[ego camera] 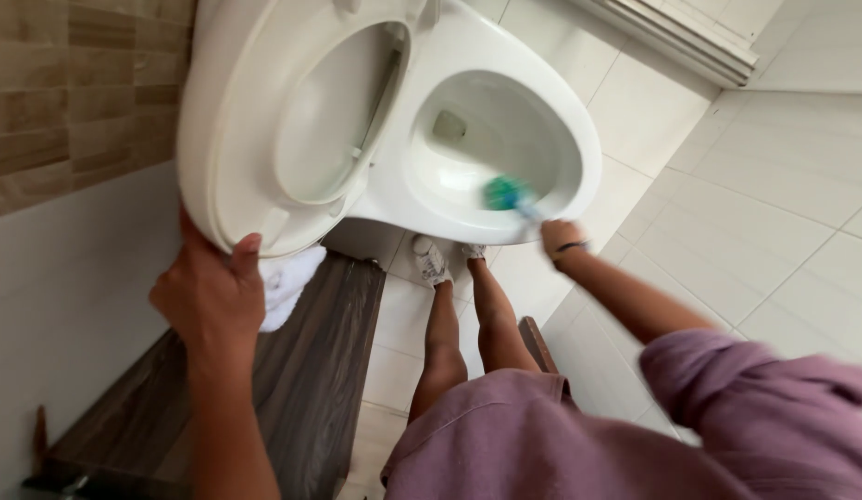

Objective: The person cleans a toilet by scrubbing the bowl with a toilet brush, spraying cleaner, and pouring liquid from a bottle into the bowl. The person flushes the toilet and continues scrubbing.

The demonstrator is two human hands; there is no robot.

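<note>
Head view looked down: the left hand (pixel 213 296) held the raised toilet seat (pixel 292 120) upright, while the right hand (pixel 562 239) gripped a green-headed brush (pixel 507 194) (blurred) inside the bowl (pixel 505 139). Scrubbing seemed underway; next, working around the rim.

Your white toilet seat and lid (pixel 292 120) stand raised in the upper left of the frame, their rim near the left edge. The white bowl (pixel 551 120) sits open at upper centre. A brush with a blurred green-blue head (pixel 507 193) is inside the bowl at its lower rim, handle slanting down-right.
</note>
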